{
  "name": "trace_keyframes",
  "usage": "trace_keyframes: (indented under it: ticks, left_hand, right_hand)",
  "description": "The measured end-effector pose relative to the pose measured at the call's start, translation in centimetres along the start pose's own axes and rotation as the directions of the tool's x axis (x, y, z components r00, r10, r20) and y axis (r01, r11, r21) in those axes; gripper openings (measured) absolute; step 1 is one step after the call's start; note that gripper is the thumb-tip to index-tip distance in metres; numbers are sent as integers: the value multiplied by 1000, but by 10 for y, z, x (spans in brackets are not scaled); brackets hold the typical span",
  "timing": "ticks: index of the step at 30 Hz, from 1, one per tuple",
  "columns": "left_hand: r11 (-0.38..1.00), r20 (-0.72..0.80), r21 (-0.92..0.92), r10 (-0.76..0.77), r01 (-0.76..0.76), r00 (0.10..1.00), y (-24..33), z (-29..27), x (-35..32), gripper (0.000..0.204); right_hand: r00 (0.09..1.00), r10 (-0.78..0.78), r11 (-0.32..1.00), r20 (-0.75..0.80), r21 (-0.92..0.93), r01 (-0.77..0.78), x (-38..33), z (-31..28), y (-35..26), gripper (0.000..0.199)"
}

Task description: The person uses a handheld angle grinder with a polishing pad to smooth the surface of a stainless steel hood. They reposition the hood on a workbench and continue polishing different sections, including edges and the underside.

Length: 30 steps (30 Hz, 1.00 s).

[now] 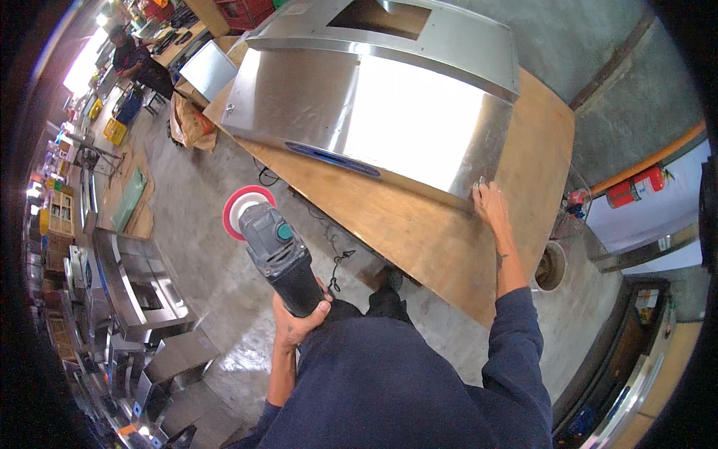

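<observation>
Person stands at the near edge of a wooden worktable point(419, 224), seen from above. Left hand point(298, 318) is wrapped tight around the dark body of a handheld polisher point(278, 254), fingers closed on the grip. The tool is held off the table, out over the concrete floor point(217, 247), with its round pad point(243, 209) (red rim, white face) pointing away from the person and touching nothing.

Right hand point(490, 206) lies flat and open, fingers spread, at the lower right corner of a large stainless steel hood point(374, 105); fingertips touch the metal edge, palm on the wood just beside it. The hood rests on the table, its broad sloped face bright with glare, a dark rectangular opening in the top panel.

A thin dark cord point(336, 262) hangs below the table edge near the polisher.

Surroundings: stacked steel units point(142, 299) along the left side of the floor, yellow crates point(114, 131) further back, another person point(131, 56) at a far bench. A red fire extinguisher point(636, 187) is mounted at right.
</observation>
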<state>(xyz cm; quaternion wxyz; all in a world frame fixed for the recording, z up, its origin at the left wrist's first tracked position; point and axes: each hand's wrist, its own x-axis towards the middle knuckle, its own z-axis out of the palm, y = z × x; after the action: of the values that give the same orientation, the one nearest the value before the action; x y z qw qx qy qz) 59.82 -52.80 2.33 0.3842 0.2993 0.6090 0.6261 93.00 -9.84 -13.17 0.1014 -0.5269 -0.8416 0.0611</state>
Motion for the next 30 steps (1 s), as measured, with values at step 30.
trace_keyframes:
  ticks: [30]
  left_hand:
    - [978, -342, 26, -188, 209, 921, -37, -40, 39, 64]
  right_hand:
    - [935, 107, 963, 338, -269, -13, -38, 2, -66, 46]
